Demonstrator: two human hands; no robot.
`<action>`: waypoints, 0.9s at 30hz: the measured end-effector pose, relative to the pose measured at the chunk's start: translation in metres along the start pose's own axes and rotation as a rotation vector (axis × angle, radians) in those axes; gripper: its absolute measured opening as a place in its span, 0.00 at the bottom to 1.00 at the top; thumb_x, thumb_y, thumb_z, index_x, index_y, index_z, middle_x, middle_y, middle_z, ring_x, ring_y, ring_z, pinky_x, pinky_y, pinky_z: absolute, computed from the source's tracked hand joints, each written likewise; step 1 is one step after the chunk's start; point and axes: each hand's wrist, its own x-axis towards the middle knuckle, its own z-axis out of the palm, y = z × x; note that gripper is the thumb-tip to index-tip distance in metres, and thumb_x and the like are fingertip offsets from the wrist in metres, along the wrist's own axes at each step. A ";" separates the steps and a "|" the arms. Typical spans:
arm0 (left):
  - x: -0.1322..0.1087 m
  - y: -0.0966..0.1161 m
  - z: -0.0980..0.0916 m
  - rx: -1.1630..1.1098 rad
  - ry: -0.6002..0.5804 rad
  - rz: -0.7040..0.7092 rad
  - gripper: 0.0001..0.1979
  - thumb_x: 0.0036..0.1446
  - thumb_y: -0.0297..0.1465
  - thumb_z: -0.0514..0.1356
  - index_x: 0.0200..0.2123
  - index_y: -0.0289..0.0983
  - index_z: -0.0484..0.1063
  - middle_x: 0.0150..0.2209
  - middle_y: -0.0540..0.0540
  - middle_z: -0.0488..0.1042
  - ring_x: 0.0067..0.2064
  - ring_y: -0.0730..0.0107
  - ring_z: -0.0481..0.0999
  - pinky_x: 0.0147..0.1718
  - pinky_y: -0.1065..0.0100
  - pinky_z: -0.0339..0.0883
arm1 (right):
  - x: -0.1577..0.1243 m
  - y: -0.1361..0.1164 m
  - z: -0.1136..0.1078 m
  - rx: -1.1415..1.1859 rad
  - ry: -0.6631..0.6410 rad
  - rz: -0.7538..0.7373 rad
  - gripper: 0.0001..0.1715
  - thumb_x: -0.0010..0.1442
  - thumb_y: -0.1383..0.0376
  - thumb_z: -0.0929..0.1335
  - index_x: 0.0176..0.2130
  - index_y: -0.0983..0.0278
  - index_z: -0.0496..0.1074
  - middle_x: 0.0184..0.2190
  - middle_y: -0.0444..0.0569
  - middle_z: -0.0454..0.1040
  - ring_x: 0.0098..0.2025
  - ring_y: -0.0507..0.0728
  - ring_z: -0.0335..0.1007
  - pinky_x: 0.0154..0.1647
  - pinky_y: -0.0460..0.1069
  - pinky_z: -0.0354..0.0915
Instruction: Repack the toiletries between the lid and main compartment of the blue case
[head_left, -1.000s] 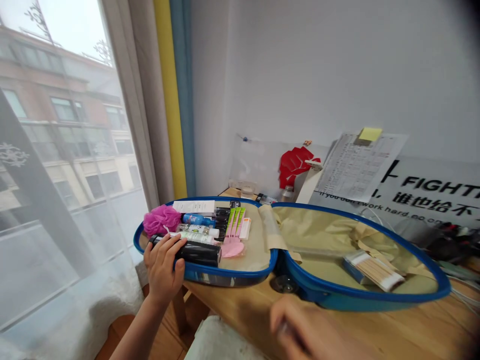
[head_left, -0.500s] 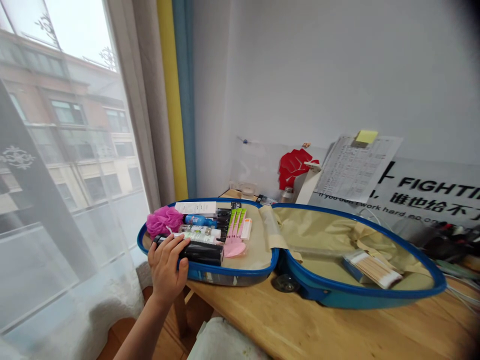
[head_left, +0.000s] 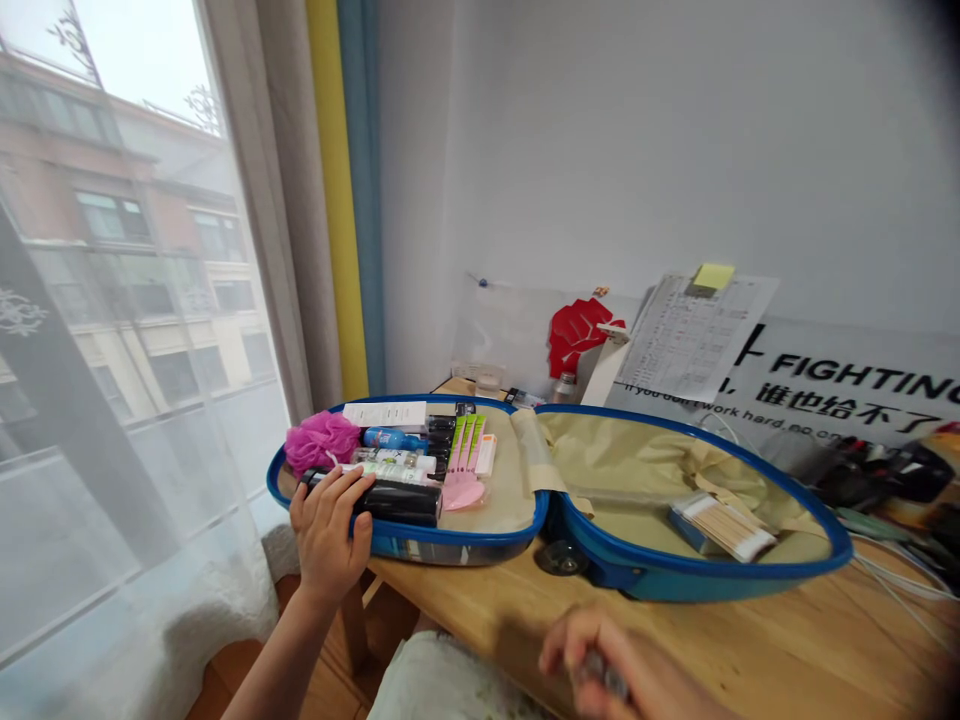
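My left hand point(head_left: 334, 525) lies at the left end of a black cylinder point(head_left: 405, 498) in the open suitcase point(head_left: 517, 543), its fingers curled over it and the thumb by the blue rim. Low in view, above the table's front edge, my right hand point(head_left: 600, 660) is closed round a small greyish thing point(head_left: 611, 678), blurred and mostly hidden by the fingers. Beside the cylinder lie a pink mesh bath puff point(head_left: 322, 443), a blue bottle point(head_left: 394, 440), a clear bottle with a white cap, green-and-pink tubes point(head_left: 469, 443), a white box point(head_left: 386, 414) and a pink spoon-shaped piece point(head_left: 463, 495).
In the suitcase's right half point(head_left: 615, 450) lies a pack of cotton swabs point(head_left: 724, 525). The case stands on a wooden table point(head_left: 795, 640). Cables point(head_left: 892, 575) and dark clutter sit at the right. A sheer curtain point(head_left: 150, 500) hangs at the left.
My right hand has come into view at the bottom, closed round a small thing. My left hand stays on the black cylinder. The view has shifted slightly to the right.
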 end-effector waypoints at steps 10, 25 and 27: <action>0.001 0.000 -0.001 -0.005 0.010 0.002 0.18 0.61 0.33 0.48 0.51 0.40 0.69 0.49 0.42 0.74 0.57 0.58 0.66 0.61 0.52 0.42 | 0.137 -0.003 -0.121 -0.346 0.196 -0.092 0.17 0.63 0.62 0.59 0.47 0.63 0.70 0.34 0.49 0.76 0.35 0.54 0.69 0.39 0.48 0.62; 0.002 0.001 0.000 0.002 0.019 0.012 0.18 0.61 0.34 0.47 0.51 0.40 0.69 0.48 0.42 0.74 0.57 0.58 0.66 0.61 0.52 0.44 | 0.188 0.033 -0.128 -0.680 0.064 -0.180 0.11 0.60 0.69 0.63 0.40 0.63 0.74 0.39 0.51 0.77 0.39 0.56 0.71 0.39 0.47 0.61; 0.002 0.001 0.000 0.002 0.023 0.012 0.18 0.61 0.33 0.47 0.51 0.40 0.69 0.48 0.42 0.74 0.56 0.58 0.66 0.61 0.52 0.44 | 0.188 0.035 -0.125 -0.694 0.031 -0.204 0.10 0.58 0.70 0.65 0.36 0.62 0.75 0.37 0.49 0.78 0.39 0.55 0.71 0.39 0.46 0.60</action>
